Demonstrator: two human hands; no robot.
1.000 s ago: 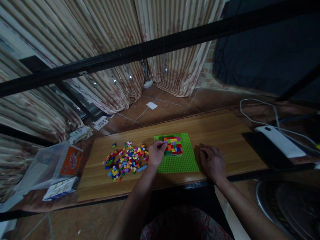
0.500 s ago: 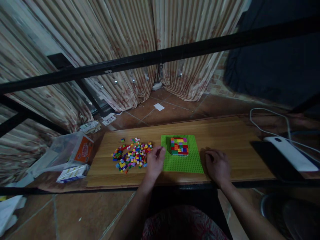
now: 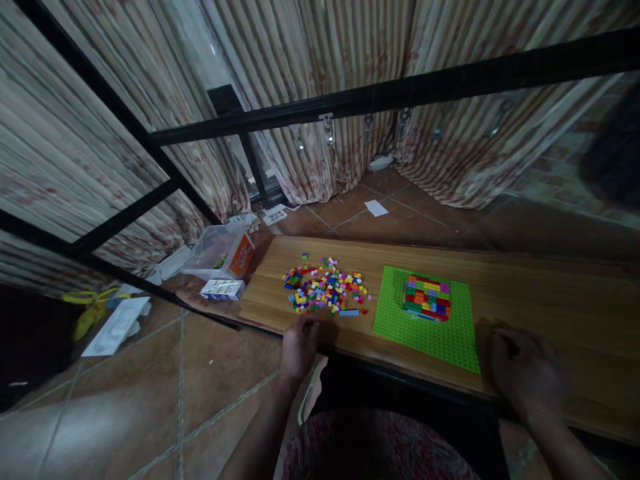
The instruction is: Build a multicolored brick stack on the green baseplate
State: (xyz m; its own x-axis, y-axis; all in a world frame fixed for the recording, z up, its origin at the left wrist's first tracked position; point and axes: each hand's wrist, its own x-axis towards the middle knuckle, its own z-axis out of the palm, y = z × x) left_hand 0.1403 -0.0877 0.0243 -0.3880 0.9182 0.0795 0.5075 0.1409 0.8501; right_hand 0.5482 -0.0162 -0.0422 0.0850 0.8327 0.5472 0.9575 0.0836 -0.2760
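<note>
The built-up block of toy bricks (image 3: 427, 298) sits on the far half of the green studded baseplate (image 3: 425, 337), between the two hands and well apart from both. The left hand (image 3: 300, 345) is at the near edge of the wooden tabletop (image 3: 565, 287), to the left of the baseplate and just short of the loose bricks (image 3: 333, 287). Its fingers are curled in toward the thumb; whether they pinch a brick cannot be told. The right hand (image 3: 525, 370) lies just beside the baseplate's right edge, blurred and loosely curled, and its grasp cannot be made out either.

The loose bricks spread in many colours over the left part of the tabletop, with a long light-blue brick (image 3: 349, 313) at their near side. Beyond the tabletop's left end stand a clear plastic bin (image 3: 210, 253) with an orange label (image 3: 242, 256) and, nearer, a white-and-blue box (image 3: 223, 289).

A black metal bar (image 3: 360, 103) crosses in front of striped curtains (image 3: 350, 47). A white sheet of paper (image 3: 376, 208) lies on the brown tiled floor (image 3: 135, 400) past the tabletop, and a pale brick wall (image 3: 550, 160) shows at the right.
</note>
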